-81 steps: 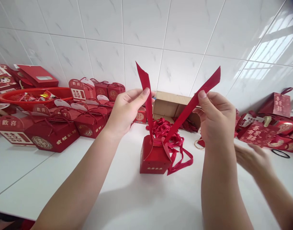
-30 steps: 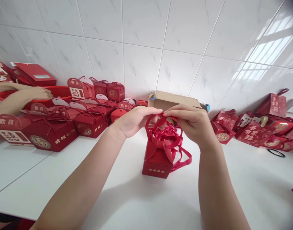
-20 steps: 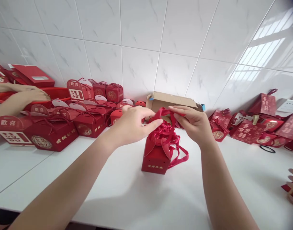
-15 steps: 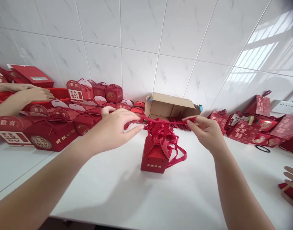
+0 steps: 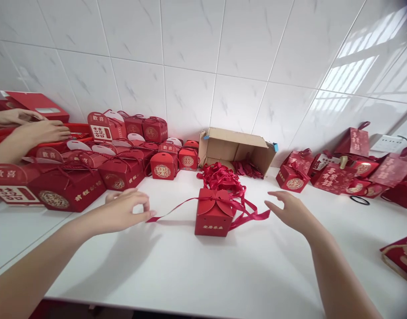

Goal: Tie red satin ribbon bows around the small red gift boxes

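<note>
A small red box (image 5: pixel 212 218) with gold characters stands upright in front of me, its top flaps folded together. A red ribbon (image 5: pixel 181 204) crosses its top, with one tail toward each side. At the left tail's end, my left hand (image 5: pixel 122 210) has thumb and index fingertips together, touching the ribbon. My right hand (image 5: pixel 291 212) is open, thumb and index apart, just beside the right tail's end and not gripping it. Behind the box lies a heap of red ribbons (image 5: pixel 220 175).
An opened cardboard carton (image 5: pixel 235 144) lies against the tiled wall with ribbons inside. Several red gift boxes (image 5: pixel 75 188) crowd the left, and more gift boxes (image 5: pixel 336 177) the right. Another person's hands (image 5: pixel 45 130) are over a red basket at far left. A black ring (image 5: pixel 359 200) lies at right.
My hands have come down and apart from above the box. The ribbon, held up taut before, now lies lower across the box top; my right hand has let go of its end.
</note>
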Available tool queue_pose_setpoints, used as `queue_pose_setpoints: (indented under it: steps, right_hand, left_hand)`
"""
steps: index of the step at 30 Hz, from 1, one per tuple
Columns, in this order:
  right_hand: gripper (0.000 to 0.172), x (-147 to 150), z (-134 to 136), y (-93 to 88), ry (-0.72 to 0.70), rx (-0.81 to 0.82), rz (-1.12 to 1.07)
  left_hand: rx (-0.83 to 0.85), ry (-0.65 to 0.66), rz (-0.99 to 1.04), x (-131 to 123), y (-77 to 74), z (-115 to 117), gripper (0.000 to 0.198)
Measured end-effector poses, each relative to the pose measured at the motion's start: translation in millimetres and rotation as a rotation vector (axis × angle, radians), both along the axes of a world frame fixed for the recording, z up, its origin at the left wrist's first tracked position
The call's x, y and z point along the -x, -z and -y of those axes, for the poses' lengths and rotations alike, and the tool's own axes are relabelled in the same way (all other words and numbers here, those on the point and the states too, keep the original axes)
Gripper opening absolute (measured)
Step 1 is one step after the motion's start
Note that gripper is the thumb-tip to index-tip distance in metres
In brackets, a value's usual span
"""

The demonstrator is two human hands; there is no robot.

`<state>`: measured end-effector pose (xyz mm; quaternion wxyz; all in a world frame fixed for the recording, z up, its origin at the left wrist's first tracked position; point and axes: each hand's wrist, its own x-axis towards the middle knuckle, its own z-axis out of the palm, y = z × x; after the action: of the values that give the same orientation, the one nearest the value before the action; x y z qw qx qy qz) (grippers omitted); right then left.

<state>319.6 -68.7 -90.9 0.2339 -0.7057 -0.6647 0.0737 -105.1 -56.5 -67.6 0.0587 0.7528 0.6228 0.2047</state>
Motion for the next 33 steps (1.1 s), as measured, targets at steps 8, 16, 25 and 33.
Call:
queue_pose_setpoints:
  steps: [8, 16, 25, 33]
  right_hand:
    - [0.051, 74.9, -12.5, -6.4, -0.426, 0.113, -0.373]
    - [0.047, 93.5, -11.7, -2.6, -0.598, -0.016, -0.235]
    - [0.037, 99.6, -10.6, -6.5, -0.596, -0.015, -0.233]
    - [0.044, 89.1, -16.6, 9.7, -0.427, 0.138, -0.558]
  left_hand:
    - [0.154, 0.304, 0.357, -83.0, 1.6, -14.8, 0.030]
    - [0.165, 0.388, 0.391, -113.4, 18.0, -18.5, 0.040]
    - [0.180, 0.401, 0.400, -114.8, 20.2, -18.4, 0.039]
    - [0.444, 0.304, 0.600, -110.3, 25.3, -27.1, 0.053]
